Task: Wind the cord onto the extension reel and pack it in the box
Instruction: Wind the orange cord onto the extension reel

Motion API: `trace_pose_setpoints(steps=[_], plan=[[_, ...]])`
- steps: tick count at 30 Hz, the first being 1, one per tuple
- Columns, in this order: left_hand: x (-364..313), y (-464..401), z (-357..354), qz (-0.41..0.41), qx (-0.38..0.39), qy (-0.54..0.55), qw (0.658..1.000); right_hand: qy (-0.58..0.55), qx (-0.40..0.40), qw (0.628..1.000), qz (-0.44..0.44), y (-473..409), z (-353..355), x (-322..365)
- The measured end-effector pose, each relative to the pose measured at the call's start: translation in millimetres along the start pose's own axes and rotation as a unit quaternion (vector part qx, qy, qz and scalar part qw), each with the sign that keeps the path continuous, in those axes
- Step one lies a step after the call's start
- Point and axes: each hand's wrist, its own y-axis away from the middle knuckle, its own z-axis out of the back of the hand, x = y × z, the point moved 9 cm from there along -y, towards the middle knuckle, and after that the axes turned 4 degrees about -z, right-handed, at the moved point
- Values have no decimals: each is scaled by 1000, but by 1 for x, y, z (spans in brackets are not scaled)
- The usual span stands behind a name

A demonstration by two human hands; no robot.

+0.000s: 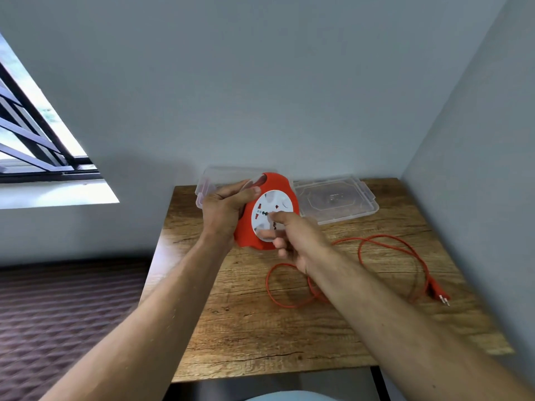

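My left hand grips the left edge of a red extension reel, holding it upright above the wooden table. The reel's white round face with sockets points toward me. My right hand rests on that white face, its fingers pinched on a small dark knob near the middle. The red cord lies in loose loops on the table to the right, ending in a red plug. A clear plastic box stands behind the reel, partly hidden by it.
A clear plastic lid lies flat at the table's back right. Walls close in behind and on the right. A window is at the left, and patterned dark floor lies beside the table.
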Motion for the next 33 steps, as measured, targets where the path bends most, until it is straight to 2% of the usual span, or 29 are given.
trace_pose_setpoints(steps=[1,2,3,4,5,6,7,8,10,13,16,18,19,22,23,25,27,29,30,31,33], plan=[[-1,-1,0,-3,-2,-1,1000,13,-6,999,42,2,4,7],[-2,-2,1,-9,4,-9,1000,71,-25,989,124,5,9,19],[-1,-4,2,-12,11,-15,1000,192,-59,948,246,12,13,37],[0,-5,1,-5,23,-16,1000,346,-86,851,387,27,6,53],[1,-6,1,10,34,-19,999,481,-84,716,499,41,-9,57],[3,-8,2,30,41,-27,998,577,-64,586,565,49,-22,50],[5,-11,4,51,48,-37,997,643,-32,493,585,48,-30,40],[9,-13,5,82,56,-53,994,688,4,438,578,43,-32,32],[16,-14,7,152,71,-97,981,732,48,392,555,32,-30,23],[24,-7,7,224,75,-147,961,753,48,342,561,25,-31,15],[28,-3,5,228,61,-153,960,730,28,329,598,29,-33,15],[26,-2,5,206,45,-152,966,699,9,346,626,33,-30,17],[25,-1,4,193,43,-144,970,683,-10,367,632,33,-28,19],[21,0,-4,154,35,-96,983,610,-109,488,615,35,-19,34],[18,0,-6,133,24,-80,988,581,-148,542,589,34,-14,40],[10,1,-8,89,1,-61,994,492,-186,695,491,25,2,46],[5,4,-11,49,-6,-58,997,350,-177,844,365,12,14,38],[0,8,-14,11,-8,-65,998,162,-123,959,197,-3,16,19],[-2,10,-15,-7,-5,-68,998,69,-89,988,103,-7,12,5],[-5,12,-16,-22,1,-68,997,0,-60,998,26,-7,6,-5],[-8,14,-15,-28,2,-52,998,-44,-33,998,-33,-4,1,-10]])
